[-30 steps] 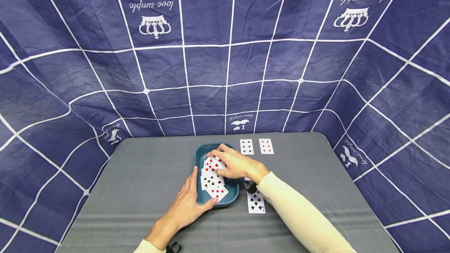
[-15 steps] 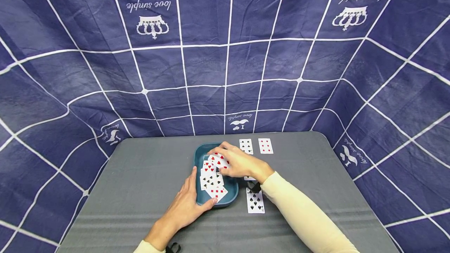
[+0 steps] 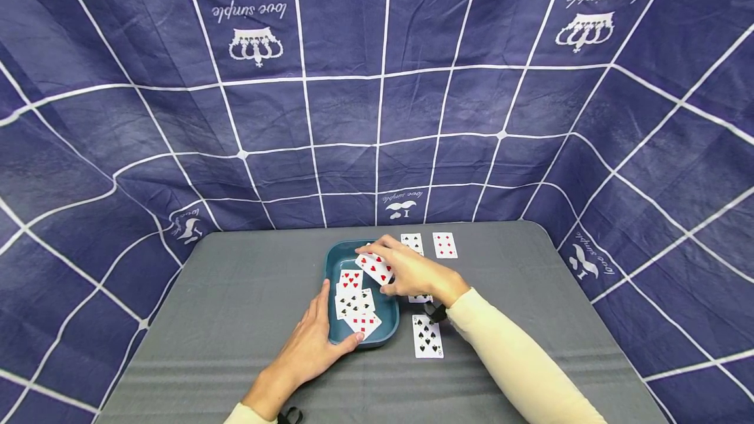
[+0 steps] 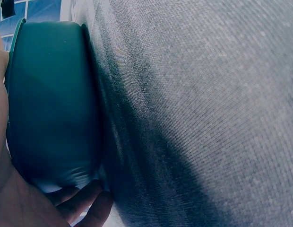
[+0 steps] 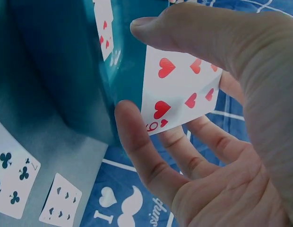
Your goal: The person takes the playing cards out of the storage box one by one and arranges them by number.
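My right hand point(image 3: 412, 271) pinches a six of hearts point(image 3: 375, 268) above the right side of a blue-green tray point(image 3: 391, 330). The right wrist view shows this card tilted, thumb over its upper edge and fingers below. In the tray lie a card of hearts point(image 3: 351, 277), a spade card point(image 3: 355, 303) and a diamond card point(image 3: 363, 324), overlapping. My left hand point(image 3: 308, 339) rests against the tray's front left corner, with fingers along the outer wall and thumb at the front rim. Its fingertips point(image 4: 92, 201) appear low beside the tray wall in the left wrist view.
Right of the tray on the grey table point(image 3: 253, 293) lie an eight of spades point(image 3: 427, 337), a six of diamonds point(image 3: 445, 245) and a spade card point(image 3: 412, 241). Another card point(image 3: 421, 298) is partly hidden by my right wrist. A blue cloth wall point(image 3: 353, 110) surrounds the table's back and sides.
The six of hearts has been lifted off the cards in the tray and carried right by my right hand, baring the hearts card below. My left hand stays in place.
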{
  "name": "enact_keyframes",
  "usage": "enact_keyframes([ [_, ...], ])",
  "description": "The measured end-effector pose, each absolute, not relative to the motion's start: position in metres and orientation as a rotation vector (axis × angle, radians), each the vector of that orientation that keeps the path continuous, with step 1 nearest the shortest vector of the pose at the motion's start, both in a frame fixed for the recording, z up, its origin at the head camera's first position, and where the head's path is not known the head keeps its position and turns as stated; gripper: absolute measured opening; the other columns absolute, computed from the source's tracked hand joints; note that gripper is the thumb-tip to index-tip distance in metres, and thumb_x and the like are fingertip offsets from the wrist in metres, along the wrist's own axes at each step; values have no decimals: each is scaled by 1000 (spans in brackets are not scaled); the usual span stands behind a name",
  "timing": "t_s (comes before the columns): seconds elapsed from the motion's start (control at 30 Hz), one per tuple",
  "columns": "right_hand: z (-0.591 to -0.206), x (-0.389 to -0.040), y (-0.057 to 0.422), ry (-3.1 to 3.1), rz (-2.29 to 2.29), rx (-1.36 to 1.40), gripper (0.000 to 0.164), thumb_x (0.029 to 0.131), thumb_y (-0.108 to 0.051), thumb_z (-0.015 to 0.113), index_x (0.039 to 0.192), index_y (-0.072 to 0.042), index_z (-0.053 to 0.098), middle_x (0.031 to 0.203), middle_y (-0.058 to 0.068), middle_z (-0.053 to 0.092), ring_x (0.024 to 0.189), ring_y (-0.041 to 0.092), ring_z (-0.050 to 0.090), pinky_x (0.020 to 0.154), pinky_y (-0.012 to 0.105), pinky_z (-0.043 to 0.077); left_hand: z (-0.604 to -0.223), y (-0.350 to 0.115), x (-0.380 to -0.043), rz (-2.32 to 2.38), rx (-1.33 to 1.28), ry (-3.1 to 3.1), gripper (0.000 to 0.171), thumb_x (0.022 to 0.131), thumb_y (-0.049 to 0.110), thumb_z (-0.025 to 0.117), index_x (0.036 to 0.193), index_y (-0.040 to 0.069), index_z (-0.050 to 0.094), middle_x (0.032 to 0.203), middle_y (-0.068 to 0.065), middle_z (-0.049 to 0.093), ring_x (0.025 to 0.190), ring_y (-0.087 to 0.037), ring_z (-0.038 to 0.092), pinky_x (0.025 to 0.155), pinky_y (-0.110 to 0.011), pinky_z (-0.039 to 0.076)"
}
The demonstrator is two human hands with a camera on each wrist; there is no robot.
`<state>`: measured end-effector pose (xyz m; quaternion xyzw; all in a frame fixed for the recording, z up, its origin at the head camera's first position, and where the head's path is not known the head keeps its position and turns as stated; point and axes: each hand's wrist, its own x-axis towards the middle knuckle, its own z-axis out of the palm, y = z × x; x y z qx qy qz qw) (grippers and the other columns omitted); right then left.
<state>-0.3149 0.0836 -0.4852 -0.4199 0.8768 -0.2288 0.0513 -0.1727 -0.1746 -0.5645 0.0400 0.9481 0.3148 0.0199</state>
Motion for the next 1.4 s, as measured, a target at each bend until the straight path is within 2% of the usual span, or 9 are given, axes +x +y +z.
enact_keyframes([
  [0.2, -486, -317, 93, 2697, -720, -1262, 94, 91, -11, 100, 173, -24, 56, 154, 10, 63, 113, 20, 70, 108, 42, 62, -565, -174, -173, 976, 130, 2952, 140, 93, 78, 86, 188, 10, 10, 181, -26, 45, 154, -55, 60, 124, -77, 49],
  [0.27, -486, -318, 96, 2703, -733, -1251, 93, 92, -12, 100, 173, -23, 55, 153, 11, 62, 112, 20, 70, 108, 43, 62, -565, -174, -173, 978, 131, 2952, 140, 93, 77, 86, 188, 9, 10, 181, -26, 45, 155, -55, 60, 124, -77, 49],
  [0.6, -488, -325, 114, 2777, -782, -1201, 93, 91, -19, 101, 173, -16, 57, 161, 13, 56, 128, 30, 71, 113, 50, 60, -564, -173, -174, 972, 123, 2963, 139, 92, 75, 88, 188, 8, 12, 179, -26, 48, 156, -53, 59, 124, -74, 50],
  [0.67, -490, -327, 118, 2790, -781, -1198, 93, 91, -21, 101, 173, -15, 57, 162, 13, 56, 137, 31, 68, 116, 51, 59, -564, -173, -174, 972, 122, 2967, 139, 92, 74, 88, 188, 8, 12, 179, -25, 48, 155, -53, 60, 124, -74, 50],
  [0.93, -499, -333, 137, 2831, -776, -1152, 96, 90, -26, 102, 173, -12, 57, 162, 17, 58, 136, 34, 70, 117, 54, 59, -563, -173, -174, 970, 115, 2962, 139, 92, 75, 88, 188, 9, 12, 179, -25, 48, 156, -53, 60, 125, -75, 49],
  [1.07, -506, -336, 147, 2868, -793, -1134, 97, 89, -29, 103, 172, -9, 58, 158, 18, 62, 126, 29, 70, 112, 52, 59, -563, -173, -173, 976, 110, 2959, 140, 92, 75, 88, 188, 10, 12, 179, -24, 48, 156, -52, 59, 126, -74, 49],
  [1.17, -511, -338, 154, 2881, -818, -1123, 96, 88, -30, 103, 170, -6, 58, 149, 16, 66, 103, 19, 68, 97, 41, 59, -562, -173, -172, 974, 110, 2957, 140, 92, 76, 88, 189, 10, 11, 179, -24, 48, 157, -52, 59, 126, -74, 49],
  [1.27, -514, -340, 162, 2883, -835, -1086, 95, 88, -30, 102, 169, -6, 59, 140, 13, 67, 89, 13, 63, 87, 34, 55, -562, -173, -172, 973, 111, 2955, 140, 92, 77, 87, 189, 10, 10, 180, -24, 47, 157, -53, 58, 126, -74, 49],
  [1.4, -519, -342, 173, 2879, -843, -1027, 92, 90, -32, 101, 167, -7, 58, 140, 14, 68, 99, 16, 70, 93, 39, 59, -562, -173, -171, 980, 108, 2950, 140, 92, 77, 87, 189, 10, 10, 180, -24, 47, 157, -54, 58, 126, -76, 48],
])
